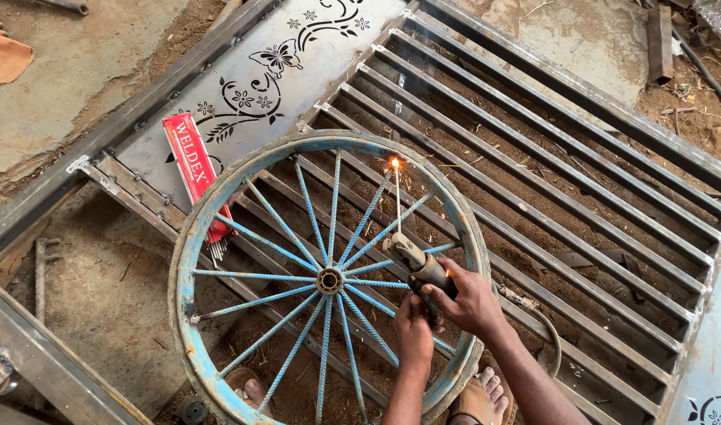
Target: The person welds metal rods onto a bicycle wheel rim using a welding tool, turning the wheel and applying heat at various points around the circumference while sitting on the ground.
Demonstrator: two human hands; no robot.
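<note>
A large blue-painted spoked metal wheel [189, 260] lies flat on a steel gate frame [534, 149]. My right hand [469, 301] grips a welding electrode holder [418, 266], whose thin rod [397, 203] points up to the wheel's inner rim and ends in a glowing orange tip with sparks [393, 164]. My left hand [412, 327] is closed under the holder's handle, steadying it from below. A cable [543, 323] runs from the holder past my right forearm.
A red box of welding rods [194, 167] lies under the wheel's left rim, on a grey panel with cut-out flower and butterfly patterns [266, 71]. My sandalled feet [486, 393] stand on dirt between the gate's bars. Metal offcuts lie at the top right.
</note>
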